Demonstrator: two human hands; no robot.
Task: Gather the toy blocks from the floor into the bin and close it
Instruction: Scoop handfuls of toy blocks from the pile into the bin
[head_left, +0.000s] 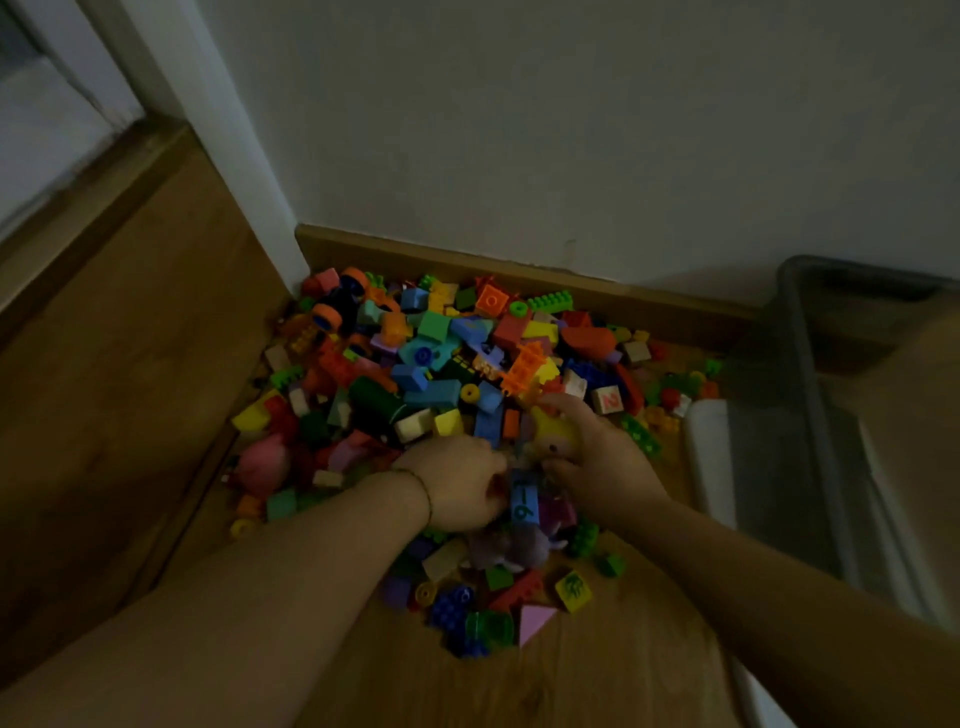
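Fingers of right hand (597, 457) curled round a yellow toy (551, 434); fingers of left hand (457, 480) bent down into the blocks (441, 353), grip hidden, cannot tell. Blocks heaped on the floor (130, 364) against the far baseboard (467, 254). Bin (810, 364) at right, near the heap.

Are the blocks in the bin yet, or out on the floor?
Out. The blocks lie heaped on the floor by the wall; the bin beside them shows none inside. Right hand grips a yellow toy.
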